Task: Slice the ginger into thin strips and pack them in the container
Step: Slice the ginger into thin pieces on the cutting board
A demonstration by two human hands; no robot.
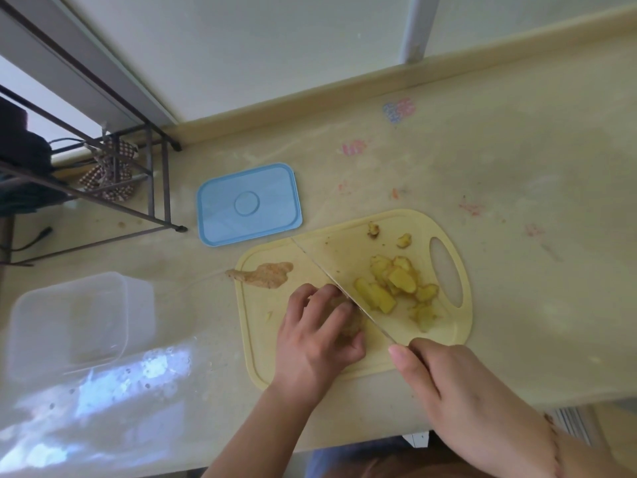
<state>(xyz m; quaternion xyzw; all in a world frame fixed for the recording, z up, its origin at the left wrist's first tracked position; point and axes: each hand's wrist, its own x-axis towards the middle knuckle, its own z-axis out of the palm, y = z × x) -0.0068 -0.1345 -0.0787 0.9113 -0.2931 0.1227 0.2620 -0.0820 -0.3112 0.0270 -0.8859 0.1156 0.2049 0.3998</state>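
Cutting board (pixel 262 343) — near the worktop's (pixel 517 270) front edge. Our left hand (pixel 319 334), fingers curled, grips the ginger piece (pixel 351 326) on it. Our right hand (pixel 444 377) grips the knife (pixel 331 270), blade against the ginger. Slices (pixel 396 288) lie right of the blade. Clear container (pixel 69 322) — well left, open worktop between; blue lid (pixel 248 203) behind the board; unpeeled ginger (pixel 265 274) overhangs the board's left edge.
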